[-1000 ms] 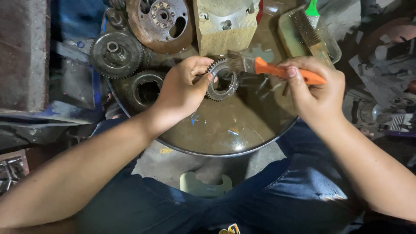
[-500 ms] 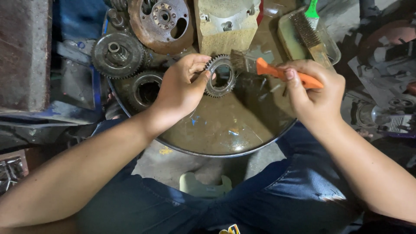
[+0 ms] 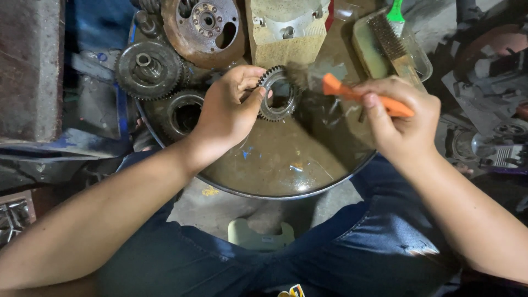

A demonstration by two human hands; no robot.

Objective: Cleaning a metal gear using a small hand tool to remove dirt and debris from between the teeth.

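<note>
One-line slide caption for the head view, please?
Left hand holds a gear over a basin; right hand brushes it.

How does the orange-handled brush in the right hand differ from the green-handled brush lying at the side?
The orange-handled brush is gripped in the right hand, bristles at the ring gear held by the left hand; the green-handled brush lies unheld in a clear tray. The orange one's bristles look blurred, the green one's sharp. Both are handled brushes.

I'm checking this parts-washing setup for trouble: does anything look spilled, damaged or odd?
Nothing stands out. The left hand holds a toothed gear ring over the round basin of brown liquid, while the right hand works an orange-handled brush against it. The liquid sits inside the rim; the large disc looks rusty.
</note>
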